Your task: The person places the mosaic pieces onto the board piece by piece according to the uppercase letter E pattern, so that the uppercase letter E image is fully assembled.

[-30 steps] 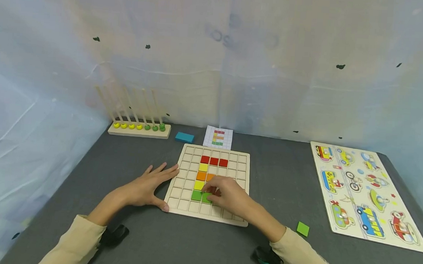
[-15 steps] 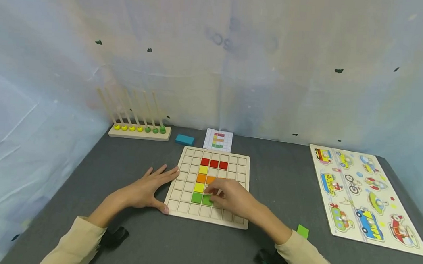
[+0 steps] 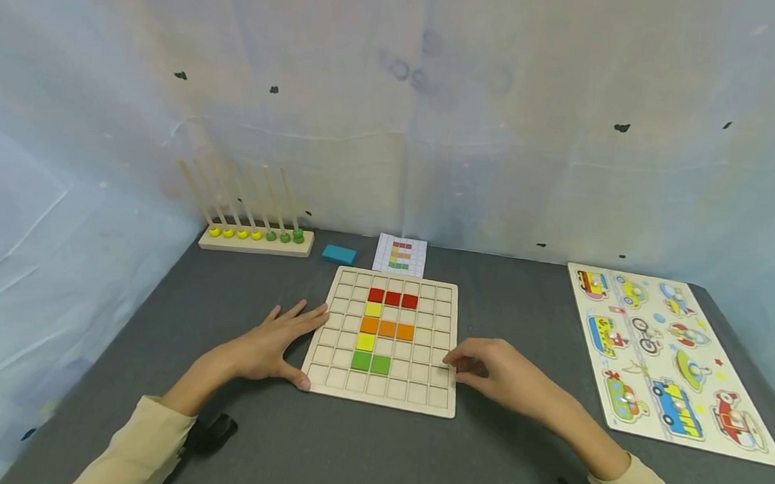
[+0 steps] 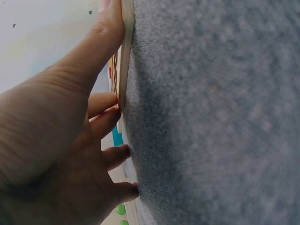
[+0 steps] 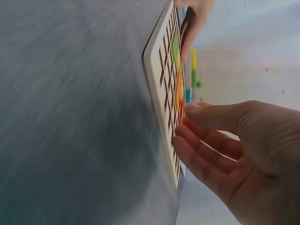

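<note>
A pale wooden grid board (image 3: 410, 414) lies on the dark table. Red tiles (image 3: 393, 299), yellow tiles (image 3: 366, 342), orange tiles (image 3: 387, 329) and two green tiles (image 3: 380, 364) sit in its cells. My left hand (image 3: 268, 346) is spread at the board's left side, thumb at the near corner and index fingertip on the edge; the left wrist view shows the thumb (image 4: 101, 37) against the board. Beside the right edge hovers my right hand (image 3: 496, 371), fingers loosely bent. In the right wrist view no tile shows between its fingers (image 5: 201, 154).
Behind the board are a small pattern card (image 3: 400, 256), a blue block (image 3: 339, 254) and a peg abacus (image 3: 256, 242) with yellow and green beads. A vehicle picture puzzle (image 3: 673, 363) lies at the right. A pale sheet (image 3: 395, 124) hangs behind the table.
My right hand has left the second green tile and moved right, off the board. The loose green tile at the right is now out of sight near the right forearm. My left hand stays put.
</note>
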`<state>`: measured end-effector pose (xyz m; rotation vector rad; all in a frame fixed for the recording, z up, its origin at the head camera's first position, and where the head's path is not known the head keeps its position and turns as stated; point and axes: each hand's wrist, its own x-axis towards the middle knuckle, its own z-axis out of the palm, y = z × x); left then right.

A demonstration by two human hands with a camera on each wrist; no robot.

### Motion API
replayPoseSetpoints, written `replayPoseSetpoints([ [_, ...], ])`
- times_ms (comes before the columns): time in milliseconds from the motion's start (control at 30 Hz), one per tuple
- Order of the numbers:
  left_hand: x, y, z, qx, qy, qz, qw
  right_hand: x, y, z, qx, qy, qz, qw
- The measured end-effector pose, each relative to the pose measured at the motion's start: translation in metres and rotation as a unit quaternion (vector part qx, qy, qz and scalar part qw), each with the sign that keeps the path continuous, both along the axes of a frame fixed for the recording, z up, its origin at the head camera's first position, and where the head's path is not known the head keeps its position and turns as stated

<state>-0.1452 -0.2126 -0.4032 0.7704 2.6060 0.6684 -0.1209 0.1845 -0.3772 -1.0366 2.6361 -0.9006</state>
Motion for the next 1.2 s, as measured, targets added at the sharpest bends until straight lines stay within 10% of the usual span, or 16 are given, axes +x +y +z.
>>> replayPoseSetpoints([
  [567,0.000,-0.001,-0.001,0.005,-0.001,-0.001,1.0000,0.020,0.115,0.002,0.089,-0.130,-0.051,0.9862],
  [967,0.000,-0.002,-0.002,0.007,0.000,-0.003,1.0000,0.018,0.114,-0.005,0.058,-0.149,-0.044,0.9862],
  [1200,0.000,-0.002,-0.002,0.006,0.002,0.000,1.0000,0.011,0.094,0.001,0.084,-0.083,-0.039,0.9923],
])
